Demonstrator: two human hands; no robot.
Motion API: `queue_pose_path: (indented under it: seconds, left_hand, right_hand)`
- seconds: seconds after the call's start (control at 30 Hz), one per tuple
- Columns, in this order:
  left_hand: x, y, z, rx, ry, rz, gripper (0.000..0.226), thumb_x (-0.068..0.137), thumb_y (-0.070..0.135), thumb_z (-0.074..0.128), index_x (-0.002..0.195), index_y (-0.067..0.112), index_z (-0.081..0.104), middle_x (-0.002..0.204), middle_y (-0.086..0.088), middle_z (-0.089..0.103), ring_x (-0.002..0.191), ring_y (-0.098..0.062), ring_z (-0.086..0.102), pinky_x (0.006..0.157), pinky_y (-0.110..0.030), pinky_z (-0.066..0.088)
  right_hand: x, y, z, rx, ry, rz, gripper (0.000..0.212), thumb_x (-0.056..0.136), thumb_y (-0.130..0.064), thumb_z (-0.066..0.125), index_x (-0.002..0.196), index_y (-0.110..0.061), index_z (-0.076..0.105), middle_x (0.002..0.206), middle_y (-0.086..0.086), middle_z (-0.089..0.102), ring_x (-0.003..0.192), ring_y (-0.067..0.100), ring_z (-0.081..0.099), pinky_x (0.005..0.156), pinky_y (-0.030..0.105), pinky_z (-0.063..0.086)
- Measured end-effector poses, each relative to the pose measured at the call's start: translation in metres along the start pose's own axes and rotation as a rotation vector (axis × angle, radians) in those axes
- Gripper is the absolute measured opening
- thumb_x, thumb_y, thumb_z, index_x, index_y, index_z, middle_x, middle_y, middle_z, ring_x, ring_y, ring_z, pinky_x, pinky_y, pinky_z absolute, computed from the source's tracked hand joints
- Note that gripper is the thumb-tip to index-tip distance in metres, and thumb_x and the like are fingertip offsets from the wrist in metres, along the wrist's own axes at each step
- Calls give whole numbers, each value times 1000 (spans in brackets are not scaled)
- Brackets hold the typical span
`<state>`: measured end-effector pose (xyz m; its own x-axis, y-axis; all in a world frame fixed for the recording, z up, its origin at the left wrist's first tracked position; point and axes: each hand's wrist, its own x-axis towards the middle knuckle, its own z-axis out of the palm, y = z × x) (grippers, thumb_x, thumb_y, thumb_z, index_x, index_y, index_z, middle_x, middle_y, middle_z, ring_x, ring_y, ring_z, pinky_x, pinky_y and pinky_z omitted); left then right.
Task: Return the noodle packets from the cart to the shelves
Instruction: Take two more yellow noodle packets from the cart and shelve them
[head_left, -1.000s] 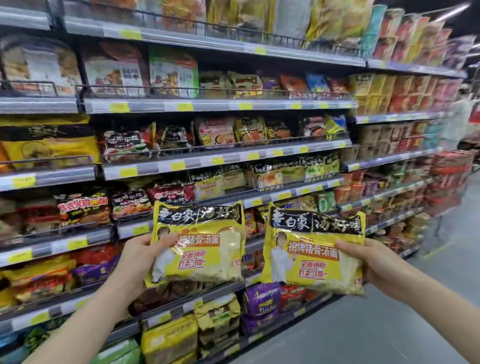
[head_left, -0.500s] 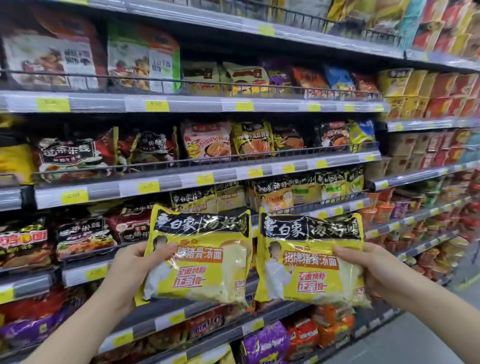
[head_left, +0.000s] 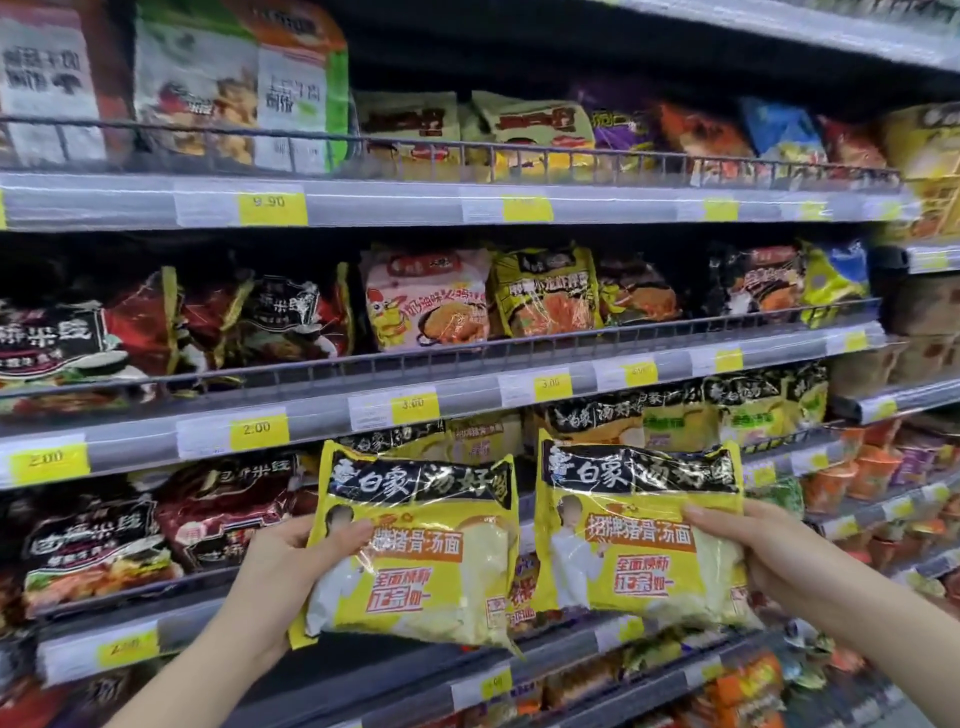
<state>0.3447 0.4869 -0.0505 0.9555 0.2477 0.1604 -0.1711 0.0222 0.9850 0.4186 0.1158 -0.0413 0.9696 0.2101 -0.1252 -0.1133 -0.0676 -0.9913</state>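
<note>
Nearest the camera, a left hand (head_left: 283, 566) and a right hand (head_left: 763, 556) each grip a yellow noodle packet — left packet (head_left: 415, 551), right packet (head_left: 639, 535) — fingers curled round their outer edges, raised before matching packets (head_left: 675, 415) on the shelf (head_left: 779, 457) behind.
</note>
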Motion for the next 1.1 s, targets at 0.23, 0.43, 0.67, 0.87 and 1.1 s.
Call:
queue_pose_path:
  seconds: [0.23,0.43,0.67,0.87,1.1]
  left_hand:
    - [34,-32,-5,93,60,22,27,68,18,79,71,-6,67,70,-17,72,63,-30,69,60,-35,56]
    - [61,-70,-7,152,185,130,26,70,26,78,55,7,67,57,-13,65,53,-18,60,50,-22,43]
    - [82,-103,-5,99,298,165,46,46,46,82,68,6,71,86,-36,66,76,-58,60,69,-65,48]
    - [90,-109,-13,103,259,143,76,44,49,84,79,-13,59,84,-41,60,69,-43,60,65,-51,46]
    - [89,-102,-3,45,228,108,26,53,22,76,64,0,70,77,-23,72,62,-37,70,61,-49,57]
  right_hand:
    - [54,16,5,-44,-49,12,65,64,-39,78,112,2,61,97,13,74,84,28,70,85,37,47]
    - [105,52,12,-41,-54,-78,44,76,-28,72,104,5,65,86,13,76,79,24,73,81,40,55]
    - [158,65,23,-1,-85,-221,40,63,-34,81,84,-3,67,75,7,75,63,16,72,52,22,56]
    - [202,39,41,-136,141,-377,33,80,-33,72,81,-1,65,69,16,71,54,24,61,45,29,45]
    - [240,25,89,-516,224,-448,19,90,-21,62,78,-5,60,49,-1,57,36,7,51,40,19,40]
